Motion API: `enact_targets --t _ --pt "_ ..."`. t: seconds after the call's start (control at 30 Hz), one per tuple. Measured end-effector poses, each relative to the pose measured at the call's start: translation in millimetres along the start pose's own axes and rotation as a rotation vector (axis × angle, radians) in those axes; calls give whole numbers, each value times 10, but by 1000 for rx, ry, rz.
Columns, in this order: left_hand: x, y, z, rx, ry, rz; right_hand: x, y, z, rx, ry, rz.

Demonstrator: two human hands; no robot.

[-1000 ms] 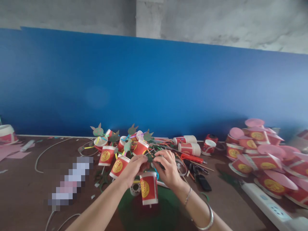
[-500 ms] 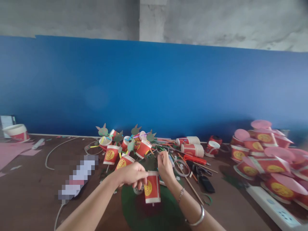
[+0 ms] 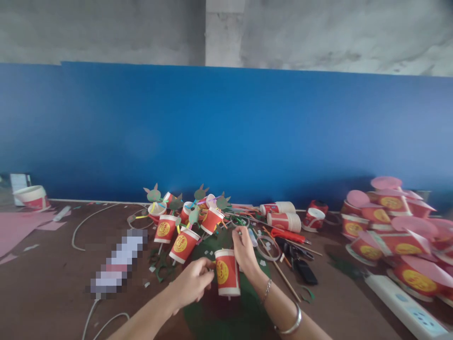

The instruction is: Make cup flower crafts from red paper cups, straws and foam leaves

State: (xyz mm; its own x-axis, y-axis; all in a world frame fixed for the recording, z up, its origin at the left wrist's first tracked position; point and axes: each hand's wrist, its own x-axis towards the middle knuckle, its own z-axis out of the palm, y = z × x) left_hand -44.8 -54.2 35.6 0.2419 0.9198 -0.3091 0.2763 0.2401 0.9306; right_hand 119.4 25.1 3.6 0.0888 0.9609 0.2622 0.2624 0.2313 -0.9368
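Note:
A red paper cup [image 3: 227, 278] with a yellow round print and white rim hangs upright between my hands, a thin pale stick end poking out below its base. My left hand [image 3: 194, 282] is at the cup's left side, fingers curled, with a small yellow bit at the fingertips close to the rim. My right hand [image 3: 245, 250] is closed just behind and above the cup's right rim; what its fingers grip is hidden. Beyond the hands, similar cups [image 3: 184, 244] with coloured straws and green animal-head cutouts [image 3: 194, 215] lie in a cluster.
Stacked cups [image 3: 283, 221], a red-handled tool [image 3: 288, 235], a tape ring [image 3: 268, 248], black scissors [image 3: 304, 269] and sticks lie to the right. Further right are a white power strip [image 3: 403, 302] and piled cups with pink discs [image 3: 414, 229]. A blurred-out device [image 3: 118, 264] lies left.
My left hand has slid off the cup's front rim to its left side and dropped lower. The cup has shifted slightly right and turned. My right hand stays nearly in place.

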Motion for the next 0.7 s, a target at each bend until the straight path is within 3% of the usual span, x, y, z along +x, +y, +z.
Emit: enact_targets --t 0.1,0.2,0.33,0.53,0.7 --pt "53 2 114 -167 125 56 21 -50 -70 60 125 2" --pt "170 11 228 -480 266 70 69 -88 -148 146 260 -7" --pt "406 24 372 -829 350 176 130 -94 -212 223 313 22" --pt "690 31 453 -613 529 349 186 10 -230 169 286 -73" --pt "733 -5 429 -407 467 476 163 36 -193 97 145 -157"
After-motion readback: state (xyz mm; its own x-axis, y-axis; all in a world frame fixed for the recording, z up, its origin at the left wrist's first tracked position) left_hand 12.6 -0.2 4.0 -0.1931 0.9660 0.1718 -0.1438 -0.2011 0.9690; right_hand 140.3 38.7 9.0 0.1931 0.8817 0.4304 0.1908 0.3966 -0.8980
